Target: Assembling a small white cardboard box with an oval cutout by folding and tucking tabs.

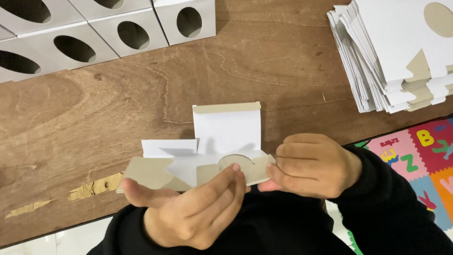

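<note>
A flat white cardboard box blank (222, 141) with a round cut-out and grey inner flaps is held over the near edge of a wooden table (141, 108). My left hand (188, 208) supports it from below, fingers on the panel by the cut-out and thumb under the left grey flap. My right hand (311, 165) pinches the blank's right end with curled fingers. One white flap stands up toward the far side.
Several folded white boxes with oval holes (85, 33) sit at the table's far left. A stack of flat white blanks (396, 52) lies at the far right. A colourful foam mat (420, 160) covers the floor at right.
</note>
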